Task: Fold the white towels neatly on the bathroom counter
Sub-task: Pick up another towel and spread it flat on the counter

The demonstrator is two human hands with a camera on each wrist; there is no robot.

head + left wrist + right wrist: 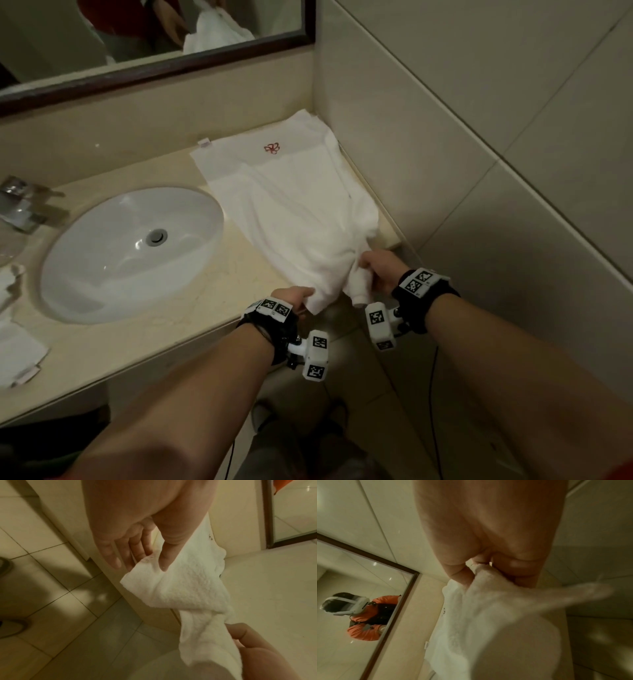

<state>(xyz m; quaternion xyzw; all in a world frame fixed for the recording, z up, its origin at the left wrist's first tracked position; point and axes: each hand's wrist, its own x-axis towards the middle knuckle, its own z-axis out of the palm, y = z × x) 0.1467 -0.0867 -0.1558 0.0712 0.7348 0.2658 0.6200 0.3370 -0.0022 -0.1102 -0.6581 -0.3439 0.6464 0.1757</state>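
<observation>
A white towel (291,202) with a small red flower mark lies spread on the beige counter (191,308), right of the sink, reaching into the back corner. Its near end is bunched and hangs past the counter's front edge. My left hand (296,296) pinches the towel's near left corner (145,572) between thumb and fingers. My right hand (375,265) grips the bunched near right part of the towel (488,588), with a loose flap hanging under it. The fingertips of the right hand are buried in the cloth.
A white oval sink (130,250) fills the counter's middle, with a chrome tap (20,205) at far left. More white cloths (17,349) lie at the left edge. A tiled wall (479,137) stands close on the right, a framed mirror (137,41) behind.
</observation>
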